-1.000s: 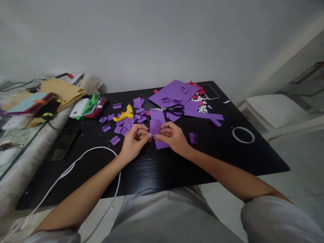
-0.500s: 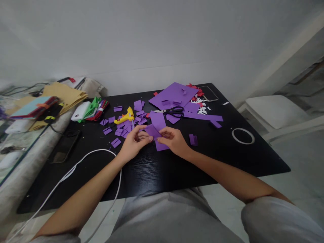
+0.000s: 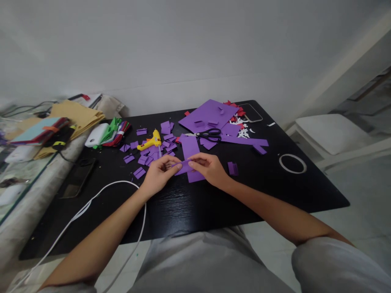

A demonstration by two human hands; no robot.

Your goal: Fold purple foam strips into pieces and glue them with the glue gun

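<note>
L grip (image 3: pixel 161 173) is closed, thumb vs. fingertips, on the L end of a purple pc (image 3: pixel 183 167); R grip (image 3: pixel 210 169) is pinched likewise on its R end, so the pc sits btwn the two, tips just apart. Can't tell if it touches the strip (image 3: pixel 191 145) below, which shows on both far & near sides of the grips, on the worktop (image 3: pixel 171 211). Glue gun (image 3: pixel 152 141) lies just beyond L grip, w/ folded pcs (image 3: pixel 142 160) scattered around it, some near the knuckles. Scissors (image 3: pixel 198 134) are beyond R grip, a big sheet (image 3: pixel 203 112) farther off, w/ red scraps (image 3: pixel 240 111) & white bits (image 3: pixel 243 133) on its R side. Another pc (image 3: pixel 232 168), folded, is near R grip, to its R; ring (image 3: pixel 293 172) well apart, same side. White cord (image 3: pixel 114 180) loops L of L grip.
</note>
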